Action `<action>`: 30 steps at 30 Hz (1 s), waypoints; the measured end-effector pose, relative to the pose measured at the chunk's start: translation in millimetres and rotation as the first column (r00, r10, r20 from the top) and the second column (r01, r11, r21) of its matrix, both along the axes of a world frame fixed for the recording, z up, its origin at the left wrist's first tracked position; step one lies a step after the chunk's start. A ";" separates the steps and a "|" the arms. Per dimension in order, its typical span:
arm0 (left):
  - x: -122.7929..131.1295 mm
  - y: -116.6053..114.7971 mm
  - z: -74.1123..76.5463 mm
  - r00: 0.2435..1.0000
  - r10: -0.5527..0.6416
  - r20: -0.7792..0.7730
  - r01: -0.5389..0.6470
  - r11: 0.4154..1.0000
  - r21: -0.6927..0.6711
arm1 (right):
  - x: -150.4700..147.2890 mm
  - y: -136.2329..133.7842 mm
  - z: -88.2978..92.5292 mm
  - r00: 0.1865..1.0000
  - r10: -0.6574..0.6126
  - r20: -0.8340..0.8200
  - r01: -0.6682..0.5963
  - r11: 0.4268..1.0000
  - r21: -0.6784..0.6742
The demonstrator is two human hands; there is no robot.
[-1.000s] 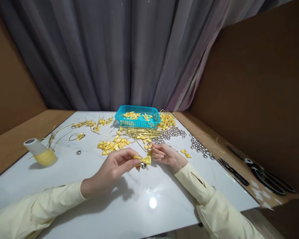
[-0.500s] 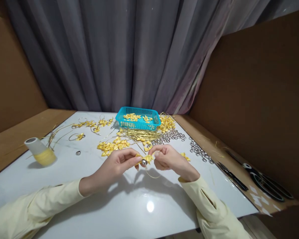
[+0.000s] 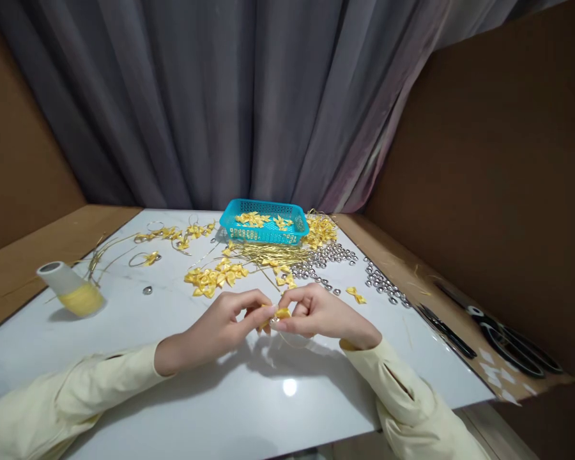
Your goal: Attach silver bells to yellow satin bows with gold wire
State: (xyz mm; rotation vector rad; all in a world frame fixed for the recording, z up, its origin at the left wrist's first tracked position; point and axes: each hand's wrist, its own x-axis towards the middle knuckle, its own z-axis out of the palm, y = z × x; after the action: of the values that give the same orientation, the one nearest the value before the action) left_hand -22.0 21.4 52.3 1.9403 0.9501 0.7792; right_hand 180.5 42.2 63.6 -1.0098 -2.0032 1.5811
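Between my fingertips is a yellow ribbon bow [image 3: 283, 313], partly hidden, with a small silver bell at its middle and a thin golden cord hanging below. My left hand [image 3: 227, 318] pinches the bow's left side between thumb and fingers. From the right, my right hand [image 3: 311, 311] closes thumb and forefinger on its other side. Just beyond my hands lie a pile of yellow bows [image 3: 215, 277], a bundle of golden cords [image 3: 273, 253] and many silver bells [image 3: 326, 257]. A single bow [image 3: 356, 294] rests to the right of my right hand.
A turquoise basket [image 3: 264, 235] holding bows stands at the back. Finished-looking corded bows [image 3: 170, 234] lie at the back left. A spool of yellow thread [image 3: 81, 299] leans left, near a lone bell [image 3: 147, 290]. Scissors [image 3: 503, 342] and a black-handled tool [image 3: 448, 332] lie at right.
My right hand has shifted slightly left and its thumb now presses on the bow, covering most of the bell. The camera view has tilted a little.
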 end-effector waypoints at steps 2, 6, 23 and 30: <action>0.2 -0.9 -1.0 1.000 0.002 -0.018 -0.001 0.999 0.038 | -1.1 -1.2 -1.5 1.000 0.006 0.005 -0.007 0.999 0.035; 1.7 -1.9 -3.2 0.999 0.016 -0.038 -0.011 0.993 0.115 | -3.0 -3.1 -1.2 1.000 0.006 0.000 -0.006 0.996 0.088; 4.7 7.0 -1.8 0.979 -0.061 0.192 0.104 0.970 -0.220 | -5.1 1.2 -8.4 0.994 -0.066 -0.083 0.076 0.989 0.124; 2.2 1.7 -16.5 0.967 -0.010 0.253 0.088 0.951 -0.297 | -11.8 2.1 -13.3 0.988 -0.101 -0.121 0.106 0.994 0.036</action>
State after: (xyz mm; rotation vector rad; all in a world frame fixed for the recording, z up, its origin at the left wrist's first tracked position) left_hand -19.8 23.1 35.8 1.5501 0.8123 0.7753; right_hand 168.6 44.2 50.2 -0.9636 -1.8660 1.5020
